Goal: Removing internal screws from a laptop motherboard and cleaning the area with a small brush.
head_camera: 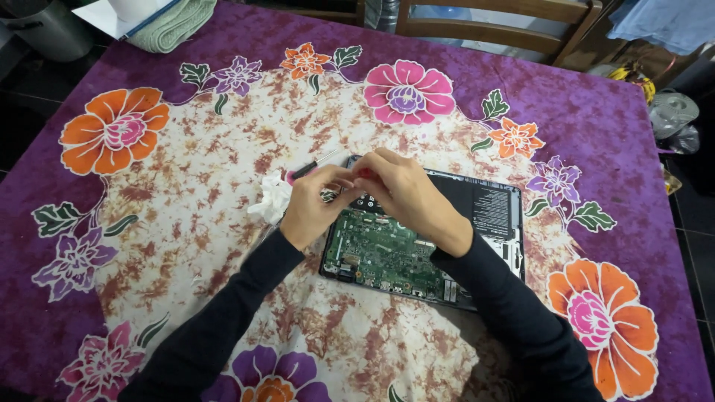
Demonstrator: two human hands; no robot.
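An opened laptop (447,246) lies bottom-up on the table, its green circuit board (376,249) and black battery (493,205) exposed. My left hand (313,201) and my right hand (406,192) meet over its far left corner, fingertips pinched together around something small with a hint of red; what it is cannot be made out. Both arms wear black sleeves. A screwdriver (316,165) with a pink and black handle lies just beyond my left hand. A crumpled white tissue (272,197) sits to the left of that hand.
The table carries a purple and cream flowered cloth (149,223). A folded green towel (175,26) and a white paper lie at the far left corner. A wooden chair (495,22) stands behind the table. Bags and clutter (670,119) are on the floor at right.
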